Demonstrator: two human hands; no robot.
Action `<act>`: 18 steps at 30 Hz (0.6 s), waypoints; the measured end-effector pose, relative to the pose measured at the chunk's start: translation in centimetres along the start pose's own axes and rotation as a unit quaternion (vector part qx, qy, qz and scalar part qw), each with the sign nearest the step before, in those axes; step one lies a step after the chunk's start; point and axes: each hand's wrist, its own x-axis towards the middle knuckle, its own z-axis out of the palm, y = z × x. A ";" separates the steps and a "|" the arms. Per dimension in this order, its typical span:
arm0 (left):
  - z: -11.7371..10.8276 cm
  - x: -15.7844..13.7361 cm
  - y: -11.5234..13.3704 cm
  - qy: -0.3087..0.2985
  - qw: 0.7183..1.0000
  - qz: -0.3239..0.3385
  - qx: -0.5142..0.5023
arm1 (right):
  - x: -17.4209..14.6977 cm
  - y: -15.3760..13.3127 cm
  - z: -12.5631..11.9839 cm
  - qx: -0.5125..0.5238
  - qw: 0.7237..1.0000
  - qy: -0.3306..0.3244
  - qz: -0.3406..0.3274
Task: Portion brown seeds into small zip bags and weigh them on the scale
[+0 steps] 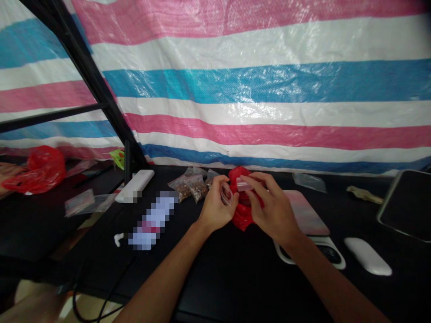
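My left hand (pixel 218 204) is closed around a small clear zip bag (pixel 226 194), whose mouth gapes toward my right hand. Between the thumb and fingers of my right hand (pixel 272 206) is a small clear plastic piece (pixel 243 184); its exact kind is unclear. Behind and below both hands lies a red plastic bag (pixel 243 217), its contents mostly hidden. Several clear bags filled with brown grains (pixel 196 187) lie left of it. Partly covered by my right forearm is a white scale (pixel 332 253) with a pinkish-grey plate (pixel 308 213).
On the black table are a blurred-out phone (pixel 153 222), a white box-shaped device (pixel 135 185), an earbud (pixel 117 239), a white mouse-shaped case (pixel 367 256), a tablet (pixel 409 206) and an empty clear bag (pixel 310 181). Another person's hand (pixel 10 172) touches a red bag (pixel 45 168) at left.
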 end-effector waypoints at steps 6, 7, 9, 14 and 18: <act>-0.4 -0.3 0.2 0.107 0.993 0.051 0.019 | 0.1 0.7 0.3 -0.074 0.990 -0.120 0.019; -0.4 -0.4 0.3 0.115 0.992 0.051 0.019 | 0.0 0.7 0.4 -0.063 0.990 -0.124 0.014; -0.4 -0.5 0.3 0.127 0.990 0.059 0.031 | 0.0 0.6 0.5 -0.038 0.994 -0.106 0.008; -0.4 -0.4 -0.3 0.083 0.977 0.171 0.097 | 0.3 -0.3 -0.5 0.060 0.995 -0.072 -0.021; -0.1 -0.5 -1.1 0.007 0.976 0.197 0.087 | 0.1 -1.1 -0.6 0.111 0.983 -0.138 -0.043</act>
